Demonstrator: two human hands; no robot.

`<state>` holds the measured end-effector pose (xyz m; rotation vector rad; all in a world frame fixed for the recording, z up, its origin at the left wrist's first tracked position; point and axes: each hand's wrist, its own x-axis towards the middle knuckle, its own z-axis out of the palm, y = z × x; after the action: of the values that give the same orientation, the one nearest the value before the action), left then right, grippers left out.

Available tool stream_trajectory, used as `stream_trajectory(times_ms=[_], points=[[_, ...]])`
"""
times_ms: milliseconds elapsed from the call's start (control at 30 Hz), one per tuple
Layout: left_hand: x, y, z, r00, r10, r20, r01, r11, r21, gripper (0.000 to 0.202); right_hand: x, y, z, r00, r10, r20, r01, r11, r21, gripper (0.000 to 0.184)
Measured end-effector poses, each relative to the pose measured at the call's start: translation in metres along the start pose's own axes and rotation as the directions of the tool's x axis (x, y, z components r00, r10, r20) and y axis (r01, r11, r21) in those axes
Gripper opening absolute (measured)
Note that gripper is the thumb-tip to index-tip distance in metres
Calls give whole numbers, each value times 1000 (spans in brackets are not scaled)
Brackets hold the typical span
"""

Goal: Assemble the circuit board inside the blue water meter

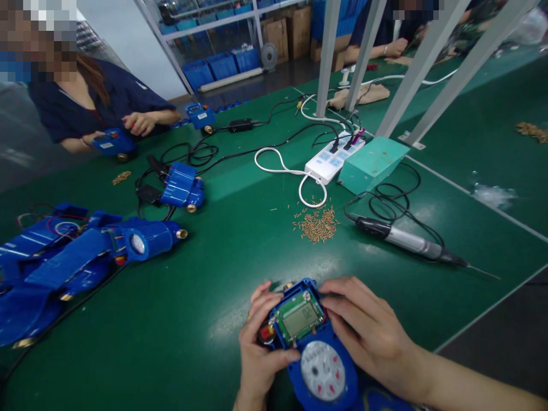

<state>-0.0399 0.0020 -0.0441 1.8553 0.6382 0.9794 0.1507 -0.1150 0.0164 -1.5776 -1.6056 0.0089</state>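
Our left hand (261,348) and right hand (363,325) firmly grasp a blue water meter (322,371) between them, fingers kept on the casing's edges, clear of the exposed circuit board (299,315). An electric screwdriver (406,240) lies beyond the right hand, small brass parts (317,224) beyond both.

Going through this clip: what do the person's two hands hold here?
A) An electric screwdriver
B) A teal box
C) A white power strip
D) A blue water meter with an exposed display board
D. The left hand and right hand grip the sides of the blue water meter, with its display board facing up above the round dial.
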Motion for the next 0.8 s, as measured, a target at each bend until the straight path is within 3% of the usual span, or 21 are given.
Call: stream_trajectory(times_ms=[200, 500, 633, 800], points=[[3, 3, 0, 999, 36, 17, -37, 998, 46, 72, -7, 2, 0, 998, 70, 2, -70, 992, 104, 24], [7, 11, 0, 998, 62, 20, -64, 989, 131, 72, -9, 1, 1, 994, 107, -28, -105, 992, 67, 26], [13, 23, -6, 989, 60, 135, -87, 974, 208, 64, -11, 3, 5, 992, 106, -72, -104, 994, 35, 22], [25, 44, -13, 952, 29, 305, -131, 939, 319, 69, -11, 4, 6, 990, 103, -94, -99, 994, 44, 19]])
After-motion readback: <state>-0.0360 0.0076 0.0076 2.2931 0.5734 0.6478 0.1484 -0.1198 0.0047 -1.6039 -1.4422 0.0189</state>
